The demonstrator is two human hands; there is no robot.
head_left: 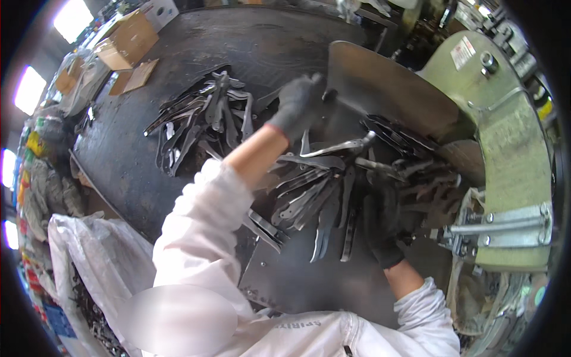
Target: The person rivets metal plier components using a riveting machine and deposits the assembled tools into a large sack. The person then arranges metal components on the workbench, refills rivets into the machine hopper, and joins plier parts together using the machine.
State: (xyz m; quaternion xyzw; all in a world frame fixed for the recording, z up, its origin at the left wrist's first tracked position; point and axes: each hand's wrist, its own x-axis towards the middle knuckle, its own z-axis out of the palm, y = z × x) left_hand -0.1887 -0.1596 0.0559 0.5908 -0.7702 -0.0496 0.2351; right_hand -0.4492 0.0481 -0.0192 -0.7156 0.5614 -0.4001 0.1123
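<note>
My left hand (300, 104), in a dark grey glove, is raised over the far middle of the table. Its fingers look curled together; a small dark tip (329, 94) shows at them, too blurred to name. My right hand (382, 226), in a dark glove, is low at the right, beside a heap of flat, curved metal lever-like pieces (318, 187). Motion smears its fingers, so whether they grip a piece is unclear. A second pile of similar metal pieces (220, 110) lies left of my left hand. More dark pieces (431, 184) lie right of my right hand.
The dark metal table (256, 38) stretches away. A curved metal sheet (392, 77) and a pale green machine body (514, 154) with a metal bracket (499, 230) stand at the right. Cardboard boxes (126, 41) sit at the far left. Plastic sheeting (98, 256) hangs near left.
</note>
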